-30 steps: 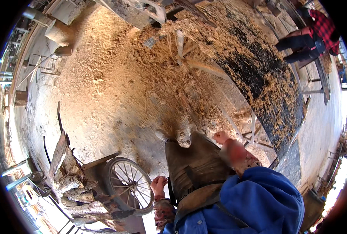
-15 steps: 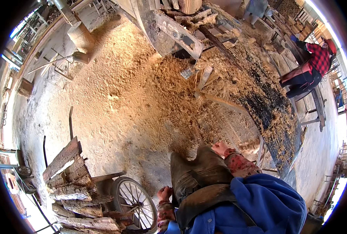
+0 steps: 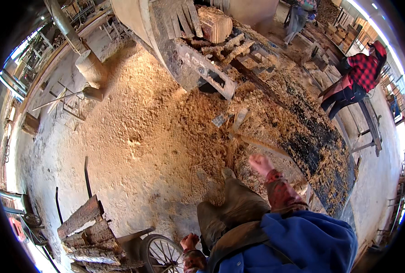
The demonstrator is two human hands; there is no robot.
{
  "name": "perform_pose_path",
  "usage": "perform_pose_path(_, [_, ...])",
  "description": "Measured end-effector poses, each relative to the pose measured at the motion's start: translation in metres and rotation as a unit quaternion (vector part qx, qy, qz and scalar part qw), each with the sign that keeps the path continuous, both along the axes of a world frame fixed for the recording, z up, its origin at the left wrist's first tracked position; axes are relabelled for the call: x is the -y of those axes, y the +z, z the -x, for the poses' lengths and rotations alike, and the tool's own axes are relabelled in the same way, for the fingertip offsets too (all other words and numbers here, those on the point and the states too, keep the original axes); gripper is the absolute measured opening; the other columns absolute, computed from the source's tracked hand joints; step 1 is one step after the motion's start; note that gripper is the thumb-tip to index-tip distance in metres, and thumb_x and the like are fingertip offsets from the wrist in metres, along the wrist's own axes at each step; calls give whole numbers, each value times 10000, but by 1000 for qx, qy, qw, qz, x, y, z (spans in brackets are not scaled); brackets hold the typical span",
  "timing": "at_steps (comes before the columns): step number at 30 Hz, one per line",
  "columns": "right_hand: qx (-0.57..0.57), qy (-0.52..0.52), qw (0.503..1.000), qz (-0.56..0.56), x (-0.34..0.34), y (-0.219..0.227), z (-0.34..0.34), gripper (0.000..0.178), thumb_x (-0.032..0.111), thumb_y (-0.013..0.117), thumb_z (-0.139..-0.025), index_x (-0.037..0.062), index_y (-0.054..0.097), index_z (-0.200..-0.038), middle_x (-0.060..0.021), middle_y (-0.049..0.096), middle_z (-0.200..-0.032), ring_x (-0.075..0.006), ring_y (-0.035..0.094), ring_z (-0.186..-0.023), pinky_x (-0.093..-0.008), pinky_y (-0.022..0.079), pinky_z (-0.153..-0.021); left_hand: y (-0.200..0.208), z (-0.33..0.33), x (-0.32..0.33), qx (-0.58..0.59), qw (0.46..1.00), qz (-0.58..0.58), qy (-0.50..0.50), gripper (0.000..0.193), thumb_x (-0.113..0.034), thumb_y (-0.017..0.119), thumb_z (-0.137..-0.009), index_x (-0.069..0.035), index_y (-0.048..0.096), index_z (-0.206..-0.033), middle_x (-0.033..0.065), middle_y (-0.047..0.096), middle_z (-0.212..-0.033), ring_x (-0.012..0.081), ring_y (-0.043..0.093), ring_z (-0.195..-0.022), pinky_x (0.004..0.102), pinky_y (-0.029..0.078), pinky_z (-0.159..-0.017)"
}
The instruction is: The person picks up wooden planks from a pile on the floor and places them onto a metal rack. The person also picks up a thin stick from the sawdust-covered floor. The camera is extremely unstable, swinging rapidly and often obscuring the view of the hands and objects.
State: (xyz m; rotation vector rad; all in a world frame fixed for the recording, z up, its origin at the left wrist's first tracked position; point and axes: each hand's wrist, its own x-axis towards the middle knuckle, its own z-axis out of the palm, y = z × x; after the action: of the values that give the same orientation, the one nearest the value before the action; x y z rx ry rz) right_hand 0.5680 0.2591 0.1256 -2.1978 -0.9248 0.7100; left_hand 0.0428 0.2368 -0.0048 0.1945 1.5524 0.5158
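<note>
Near a spoked wheel (image 3: pixel 170 262), curled left fingers (image 3: pixel 188 239), crumbly sawdust (image 3: pixel 161 109)

At six o'clock, the bare, curled left hand (image 3: pixel 189 241) hangs near a round, thin-spoked grey wheel (image 3: pixel 171 263); at four, the bare, curled right hand (image 3: pixel 260 164); at three, a long black strip (image 3: pixel 309 146) under tan shavings (image 3: pixel 325 171).

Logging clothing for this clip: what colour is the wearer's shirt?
The shirt is blue; it shows best in the head view, low right of centre.
</note>
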Motion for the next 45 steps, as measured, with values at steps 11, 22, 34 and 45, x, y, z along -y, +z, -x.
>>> perform_pose_path(11, [260,-29,940,220,-201,54,-312,719,432,633,-767,91,371,-1343,-209,238,-1413,-410,311,-1266,-501,312,-1018,31,-139,-25,-79,995,-26,-62,135,-91,636,-740,43,619,-732,66,602,-657,143,547,-544,279,471,-502])
perform_pose_path(22, [180,87,942,271,-241,21,-353,798,273,577,-764,29,183,-1413,-168,607,-1017,-307,586,-933,-410,479,-788,67,-220,-11,-126,991,-29,-37,190,-103,643,-757,83,621,-786,88,624,-695,135,567,-608,255,474,-575])
perform_pose_path(34, [130,71,935,323,-288,36,-324,735,233,558,-734,-18,275,-1363,-244,474,-1223,-354,471,-1136,-405,406,-939,72,-231,-3,-93,993,-65,-25,119,-35,572,-821,45,549,-736,84,564,-670,175,549,-586,271,461,-529])
perform_pose_path(45, [162,65,950,257,-295,-9,-359,536,208,609,-669,-59,501,-1121,-237,584,-1006,-360,574,-933,-412,467,-759,51,-216,36,123,970,-72,199,174,49,529,-792,-32,476,-647,47,471,-594,148,462,-532,263,392,-474])
